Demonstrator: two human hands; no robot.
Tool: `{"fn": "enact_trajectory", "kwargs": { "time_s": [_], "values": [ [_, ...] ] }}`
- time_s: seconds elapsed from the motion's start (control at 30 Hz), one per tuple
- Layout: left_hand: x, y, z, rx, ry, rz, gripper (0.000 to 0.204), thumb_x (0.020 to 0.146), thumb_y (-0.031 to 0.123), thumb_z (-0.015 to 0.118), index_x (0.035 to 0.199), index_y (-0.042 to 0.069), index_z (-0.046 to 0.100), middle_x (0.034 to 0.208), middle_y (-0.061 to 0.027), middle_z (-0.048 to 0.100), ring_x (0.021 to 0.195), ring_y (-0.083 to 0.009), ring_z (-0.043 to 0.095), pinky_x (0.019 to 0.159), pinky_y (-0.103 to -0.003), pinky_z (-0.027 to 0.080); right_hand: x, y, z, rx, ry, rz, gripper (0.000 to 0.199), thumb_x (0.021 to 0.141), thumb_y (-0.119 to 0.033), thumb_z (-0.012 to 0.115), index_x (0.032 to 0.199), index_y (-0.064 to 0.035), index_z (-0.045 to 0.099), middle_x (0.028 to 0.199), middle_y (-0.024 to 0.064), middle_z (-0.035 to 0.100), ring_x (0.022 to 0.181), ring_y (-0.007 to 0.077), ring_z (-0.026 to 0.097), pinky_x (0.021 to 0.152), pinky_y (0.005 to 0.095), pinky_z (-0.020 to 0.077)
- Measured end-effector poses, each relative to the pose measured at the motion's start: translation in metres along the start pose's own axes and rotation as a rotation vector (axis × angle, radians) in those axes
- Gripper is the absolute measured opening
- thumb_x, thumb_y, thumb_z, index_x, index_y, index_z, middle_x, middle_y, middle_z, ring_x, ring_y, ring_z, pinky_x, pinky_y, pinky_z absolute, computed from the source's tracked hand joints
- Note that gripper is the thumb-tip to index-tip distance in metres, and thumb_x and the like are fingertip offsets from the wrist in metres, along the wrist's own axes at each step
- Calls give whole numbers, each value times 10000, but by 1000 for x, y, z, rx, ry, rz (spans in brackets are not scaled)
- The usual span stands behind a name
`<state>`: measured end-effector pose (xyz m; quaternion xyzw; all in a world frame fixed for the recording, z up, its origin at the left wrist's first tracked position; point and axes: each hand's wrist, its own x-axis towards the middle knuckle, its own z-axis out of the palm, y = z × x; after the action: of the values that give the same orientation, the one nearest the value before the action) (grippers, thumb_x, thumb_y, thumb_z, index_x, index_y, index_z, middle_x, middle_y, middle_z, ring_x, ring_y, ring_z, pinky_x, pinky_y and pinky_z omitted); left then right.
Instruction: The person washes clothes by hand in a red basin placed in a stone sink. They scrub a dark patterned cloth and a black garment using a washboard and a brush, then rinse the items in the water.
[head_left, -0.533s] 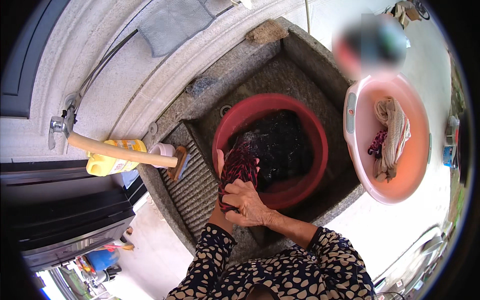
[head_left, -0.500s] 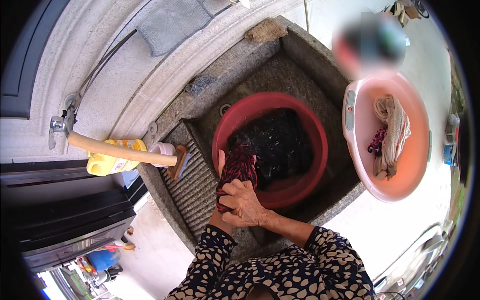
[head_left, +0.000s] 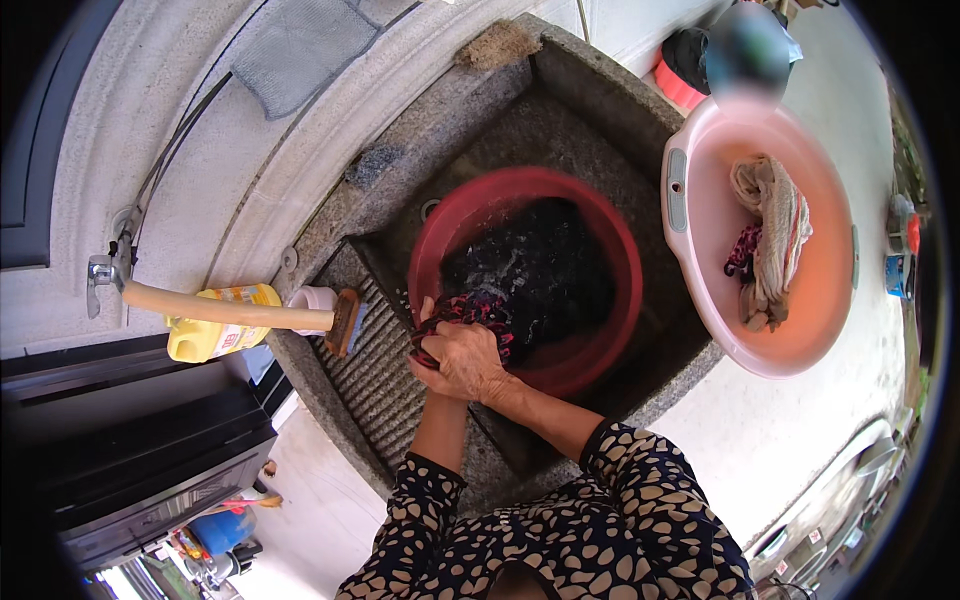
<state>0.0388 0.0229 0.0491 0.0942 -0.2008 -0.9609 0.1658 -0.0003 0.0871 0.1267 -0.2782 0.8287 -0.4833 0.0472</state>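
Both hands, right hand (head_left: 468,355) over the mostly hidden left hand (head_left: 425,362), clench a red patterned garment (head_left: 470,308) now pressed lower at the red basin's (head_left: 620,290) near-left rim, mid-scrub.

A basin (head_left: 430,235) sits in the sink (head_left: 590,90), washboard (head_left: 375,360) left, tub (head_left: 690,270) right.

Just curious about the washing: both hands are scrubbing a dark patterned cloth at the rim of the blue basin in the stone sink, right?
Not quite: the basin is red, not blue, as the head view shows. Both hands, right hand over left hand, do press the dark patterned cloth at its rim in the stone sink.
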Motion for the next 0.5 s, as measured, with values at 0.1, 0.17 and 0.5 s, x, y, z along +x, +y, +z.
{"fn": "enact_trajectory", "kwargs": {
  "time_s": [0.1, 0.17, 0.5],
  "values": [
    [7, 11, -7, 315, 306, -289, 458, 947, 503, 341, 1133, 133, 537, 981, -30, 576, 925, -206, 567, 850, -385, 463, 14, 27, 5, 11, 109, -17, 308, 784, -379, 655, 697, -83, 652, 645, 126, 553, 612, 335, 606, 620, 415, 515],
    [23, 1, 22, 357, 553, -457, 576, 936, 527, 370, 1327, 110, 440, 1233, -112, 545, 1141, -242, 525, 966, -405, 419, 36, 74, -6, -50, 185, 223, 346, 835, -383, 605, 709, -63, 642, 674, 139, 569, 631, 342, 609, 627, 428, 513],
    [30, 26, -5, 651, 577, -553, 696, 900, 447, 551, 1466, 265, 188, 1493, -161, 107, 1257, -434, 353, 931, -606, 411, -6, 177, 48, -751, 100, 140, 152, 703, -176, 658, 839, -112, 636, 1238, 120, 502, 979, 257, 500, 684, 420, 429]
  ]
}}
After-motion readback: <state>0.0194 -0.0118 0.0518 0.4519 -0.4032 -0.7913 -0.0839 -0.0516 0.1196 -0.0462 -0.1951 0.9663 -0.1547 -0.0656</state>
